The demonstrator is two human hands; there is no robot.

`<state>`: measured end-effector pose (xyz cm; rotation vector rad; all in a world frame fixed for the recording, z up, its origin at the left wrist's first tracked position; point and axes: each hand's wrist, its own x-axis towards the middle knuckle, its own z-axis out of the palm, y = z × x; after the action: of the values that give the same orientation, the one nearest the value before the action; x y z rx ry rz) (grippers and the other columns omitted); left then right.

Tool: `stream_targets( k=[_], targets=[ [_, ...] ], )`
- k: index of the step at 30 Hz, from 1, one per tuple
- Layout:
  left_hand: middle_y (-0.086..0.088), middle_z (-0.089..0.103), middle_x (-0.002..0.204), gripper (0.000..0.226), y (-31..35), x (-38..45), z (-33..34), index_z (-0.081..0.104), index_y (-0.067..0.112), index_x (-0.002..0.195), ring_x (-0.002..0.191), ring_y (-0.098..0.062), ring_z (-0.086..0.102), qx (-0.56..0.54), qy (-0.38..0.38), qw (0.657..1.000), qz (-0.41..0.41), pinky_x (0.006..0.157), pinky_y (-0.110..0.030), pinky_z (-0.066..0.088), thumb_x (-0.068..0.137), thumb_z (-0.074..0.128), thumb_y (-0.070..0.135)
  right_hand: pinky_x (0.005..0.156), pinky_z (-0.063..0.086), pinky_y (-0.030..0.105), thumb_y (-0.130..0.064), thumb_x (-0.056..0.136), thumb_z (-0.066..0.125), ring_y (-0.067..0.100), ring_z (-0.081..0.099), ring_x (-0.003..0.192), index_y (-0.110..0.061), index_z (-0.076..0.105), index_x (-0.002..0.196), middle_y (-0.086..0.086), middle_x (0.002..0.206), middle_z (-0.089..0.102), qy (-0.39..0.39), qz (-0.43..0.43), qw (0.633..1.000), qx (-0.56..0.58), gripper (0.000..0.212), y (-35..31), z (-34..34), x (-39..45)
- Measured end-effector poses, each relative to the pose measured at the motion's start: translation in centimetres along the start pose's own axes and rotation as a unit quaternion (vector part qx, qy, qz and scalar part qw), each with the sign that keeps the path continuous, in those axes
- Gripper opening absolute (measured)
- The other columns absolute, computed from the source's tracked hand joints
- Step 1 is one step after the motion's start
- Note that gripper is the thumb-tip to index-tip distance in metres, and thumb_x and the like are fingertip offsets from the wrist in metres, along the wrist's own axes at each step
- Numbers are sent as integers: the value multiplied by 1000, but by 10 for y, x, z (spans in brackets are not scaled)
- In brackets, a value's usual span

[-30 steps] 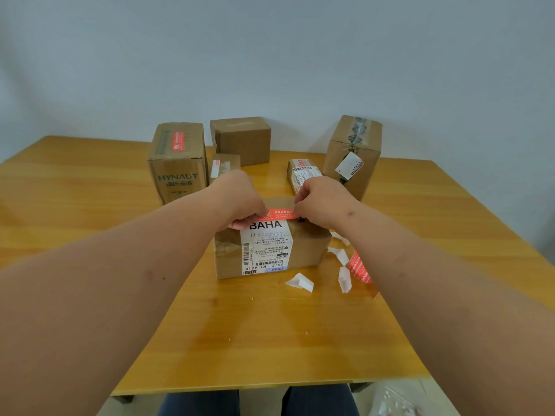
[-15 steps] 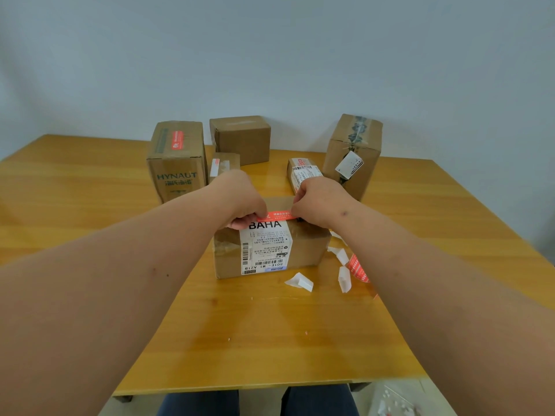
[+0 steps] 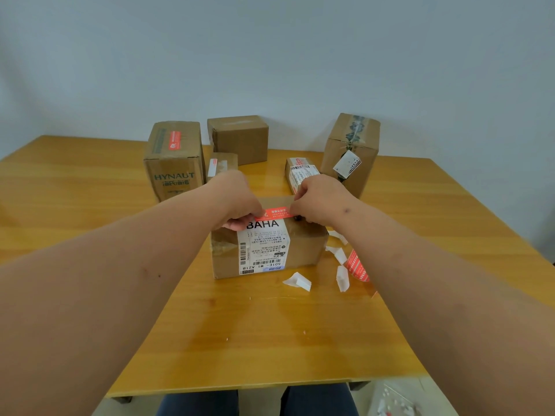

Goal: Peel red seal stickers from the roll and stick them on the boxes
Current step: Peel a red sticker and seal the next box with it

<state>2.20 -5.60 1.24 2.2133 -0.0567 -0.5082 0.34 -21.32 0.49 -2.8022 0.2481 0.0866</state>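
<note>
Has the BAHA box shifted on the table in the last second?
No. The BAHA box keeps its place beside the white backing scrap on the table; both hands hold the red sticker.

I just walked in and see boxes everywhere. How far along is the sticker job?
Done: the HYNAUT box already wears a red seal on top. In hand: both hands, left and right, are laying a red sticker along the top front edge of the near box. Left: the plain back box and the tall box show no red seal.
</note>
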Motion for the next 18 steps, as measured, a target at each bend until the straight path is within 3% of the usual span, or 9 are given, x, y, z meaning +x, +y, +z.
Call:
stream_targets(
  k=[10, 13, 18],
  targets=[
    [-10, 53, 51, 20, 4, -5, -3, 54, 0, 71, 33, -11, 41, -6, -15, 1000, -10, 33, -17, 36, 86, 67, -3, 86, 56, 36, -21, 91, 53, 25, 64, 96, -10, 62, 109, 10, 103, 65, -17, 25, 998, 62, 23, 0, -4, -4],
    [-9, 53, 48, 17, 5, -6, -5, 54, 0, 74, 29, -10, 39, -13, -17, 1000, -20, 32, -15, 33, 87, 66, 0, 75, 49, 30, -23, 94, 47, 26, 61, 98, -7, 58, 113, 12, 108, 62, -17, 37, 994, 100, 28, -1, -6, -9],
    [-7, 50, 54, 15, 7, -5, -6, 57, 3, 74, 38, -12, 38, 12, -7, 999, -40, 34, -16, 32, 86, 67, 5, 81, 48, 34, -23, 96, 41, 26, 58, 96, -3, 60, 109, 15, 109, 61, -19, 14, 998, 63, 31, -6, -5, -12]
  ],
)
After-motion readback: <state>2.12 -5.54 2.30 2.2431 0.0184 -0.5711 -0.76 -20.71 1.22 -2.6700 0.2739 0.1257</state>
